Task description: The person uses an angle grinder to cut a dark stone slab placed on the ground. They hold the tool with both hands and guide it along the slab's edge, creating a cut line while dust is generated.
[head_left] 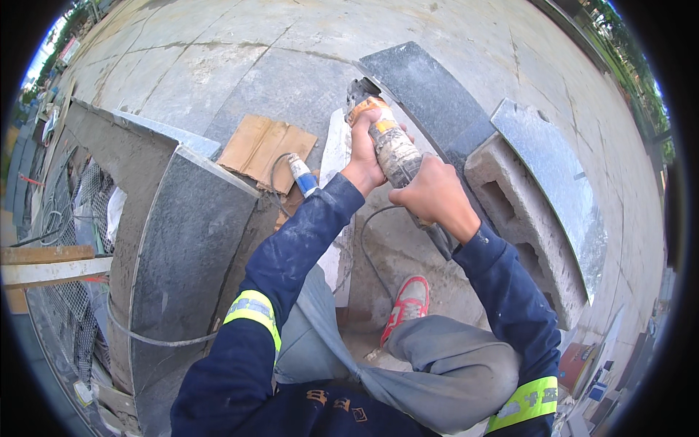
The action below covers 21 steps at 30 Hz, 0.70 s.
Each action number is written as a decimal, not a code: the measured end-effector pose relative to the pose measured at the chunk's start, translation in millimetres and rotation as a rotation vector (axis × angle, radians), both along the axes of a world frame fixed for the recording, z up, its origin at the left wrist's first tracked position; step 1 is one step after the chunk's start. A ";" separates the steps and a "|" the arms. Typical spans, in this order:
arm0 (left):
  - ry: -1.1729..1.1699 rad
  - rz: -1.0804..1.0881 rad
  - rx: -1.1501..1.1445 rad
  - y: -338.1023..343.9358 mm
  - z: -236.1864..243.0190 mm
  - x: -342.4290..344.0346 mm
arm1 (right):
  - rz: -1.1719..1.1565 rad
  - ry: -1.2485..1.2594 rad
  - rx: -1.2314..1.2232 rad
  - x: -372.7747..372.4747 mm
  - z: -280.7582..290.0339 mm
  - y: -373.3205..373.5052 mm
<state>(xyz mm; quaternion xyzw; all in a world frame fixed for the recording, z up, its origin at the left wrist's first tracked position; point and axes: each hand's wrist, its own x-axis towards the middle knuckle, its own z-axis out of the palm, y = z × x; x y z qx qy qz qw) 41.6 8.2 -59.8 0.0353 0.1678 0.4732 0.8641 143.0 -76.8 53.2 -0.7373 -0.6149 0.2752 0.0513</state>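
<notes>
With both hands I hold a dusty angle grinder [399,156], its body white and orange and its dark head pointing away from me. My left hand [366,149] wraps the front of the body near the head. Farther back, my right hand [437,191] is closed round the rear end, where a cable comes off. The grinder's head is beside the left edge of a dark grey stone slab [437,102]; whether it touches the slab I cannot tell. The disc is not clearly visible.
A pale slab [557,189] leans on a hollow concrete block [517,218] at the right. Flattened cardboard [266,149] and a blue-and-white plug connector [302,175] lie left of the grinder. A stone-faced low wall [196,240] stands nearer left. A cable [369,251] loops near my shoe [408,306].
</notes>
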 end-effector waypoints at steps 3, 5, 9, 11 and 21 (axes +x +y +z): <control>0.047 0.042 0.010 -7.4 4.3 2.2 | -0.004 -0.002 -0.003 1.1 1.8 -5.6; 0.005 0.013 -0.010 -10.5 4.9 2.4 | -0.003 0.002 0.005 1.5 3.9 -9.8; -0.014 0.015 0.014 -18.6 6.6 3.1 | 0.005 0.005 0.034 3.2 2.9 -18.7; -0.003 0.011 0.031 -21.8 7.2 2.9 | 0.009 0.006 0.049 4.1 2.3 -22.5; -0.006 0.011 0.045 -33.6 12.8 5.4 | 0.024 0.014 0.085 6.9 4.7 -33.5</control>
